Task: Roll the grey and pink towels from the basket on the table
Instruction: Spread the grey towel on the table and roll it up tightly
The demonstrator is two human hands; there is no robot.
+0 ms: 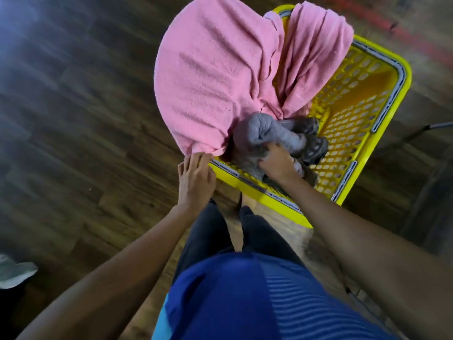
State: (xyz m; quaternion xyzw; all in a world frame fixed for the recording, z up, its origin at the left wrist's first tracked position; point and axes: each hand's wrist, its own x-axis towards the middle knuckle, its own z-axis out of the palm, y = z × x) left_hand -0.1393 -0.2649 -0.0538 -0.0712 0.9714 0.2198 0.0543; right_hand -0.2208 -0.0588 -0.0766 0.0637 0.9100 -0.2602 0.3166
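While the person is standing over a yellow basket that is sitting on a wood-plank floor, both hands are reaching down to its near left corner.

The right hand is curling its fingers into the grey towel and gripping a bunched fold of it. That towel is lying crumpled inside the basket, against the near left corner. A darker patterned cloth is lying just beside it, touching it on the right.

The left hand is resting at the basket's corner with its fingers stretched nearly straight. Their tips are touching the lower hem of the pink towel, with no fold gathered in them.

The pink towel is hanging over the basket's left rim. A broad part of it is spilling outside towards the floor, and another gathered part is lying along the far end of the basket, with its folds running down towards the grey towel.

The two hands are apart, with the basket's rim between them. The person is wearing a blue shirt and dark trousers. Something pale is showing at the left edge, too cut off to identify.
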